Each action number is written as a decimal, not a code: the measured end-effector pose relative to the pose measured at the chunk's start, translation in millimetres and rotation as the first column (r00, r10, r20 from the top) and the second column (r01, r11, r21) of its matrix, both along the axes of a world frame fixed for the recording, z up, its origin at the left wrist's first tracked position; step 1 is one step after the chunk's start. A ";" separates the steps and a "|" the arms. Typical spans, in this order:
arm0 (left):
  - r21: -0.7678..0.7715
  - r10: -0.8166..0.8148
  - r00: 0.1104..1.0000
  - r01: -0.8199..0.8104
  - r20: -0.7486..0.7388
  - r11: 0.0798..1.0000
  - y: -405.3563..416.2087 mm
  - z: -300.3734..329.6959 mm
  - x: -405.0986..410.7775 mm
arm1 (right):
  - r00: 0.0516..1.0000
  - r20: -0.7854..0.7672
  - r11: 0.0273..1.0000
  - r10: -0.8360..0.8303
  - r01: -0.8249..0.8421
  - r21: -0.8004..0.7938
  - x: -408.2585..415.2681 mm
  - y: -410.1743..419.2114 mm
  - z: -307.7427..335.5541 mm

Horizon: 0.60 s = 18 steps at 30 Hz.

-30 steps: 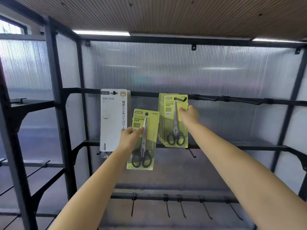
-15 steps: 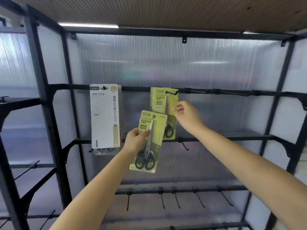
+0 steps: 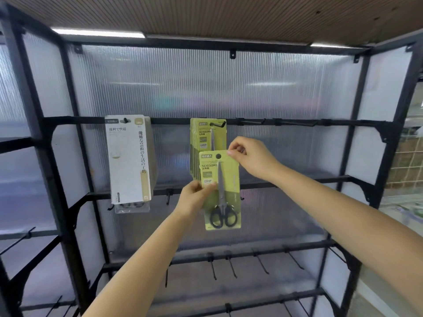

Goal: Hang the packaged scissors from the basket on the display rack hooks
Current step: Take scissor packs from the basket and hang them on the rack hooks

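Both hands pinch one yellow-green carded scissors pack [image 3: 220,191]: left hand [image 3: 196,197] mid-card, right hand [image 3: 249,157] top corner. Pack sits just below black wire hook [image 3: 217,125] holding hung stack [image 3: 207,138]. Next: raise, thread hole onto hook.

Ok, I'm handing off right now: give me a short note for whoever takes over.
Left hand grips the loose scissors pack at its left edge.
Right hand pinches its top right corner.
The pack is held upright in front of and below the hung stack on the upper rail hook.
Done: several packs hang there.
Left: lift this pack and thread its hole onto the hook. The basket is out of view.
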<state>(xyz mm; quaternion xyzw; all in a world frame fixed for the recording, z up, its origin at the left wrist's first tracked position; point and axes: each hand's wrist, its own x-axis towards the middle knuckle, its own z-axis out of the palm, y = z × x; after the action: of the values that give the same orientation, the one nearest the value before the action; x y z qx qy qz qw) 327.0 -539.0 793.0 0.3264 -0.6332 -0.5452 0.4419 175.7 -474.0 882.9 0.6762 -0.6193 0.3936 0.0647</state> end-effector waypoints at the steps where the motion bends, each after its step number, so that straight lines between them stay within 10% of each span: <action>1: 0.000 -0.013 1.000 0.013 0.009 1.000 0.9 -2.5 0.9 | 1.000 -0.015 1.000 0.004 -0.004 -0.016 -0.5 2.0 4.1; 18: -0.087 0.046 0.998 -0.049 -0.043 0.995 1.4 14.6 0.2 | 0.991 0.093 0.973 -0.097 0.114 -0.198 -1.2 -15.5 50.6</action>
<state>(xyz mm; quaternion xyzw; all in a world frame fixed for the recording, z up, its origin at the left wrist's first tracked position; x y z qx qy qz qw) 327.2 -537.6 807.6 0.3103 -0.6396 -0.5126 0.4815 174.5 -489.5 933.5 0.6154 -0.6132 0.4783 0.1288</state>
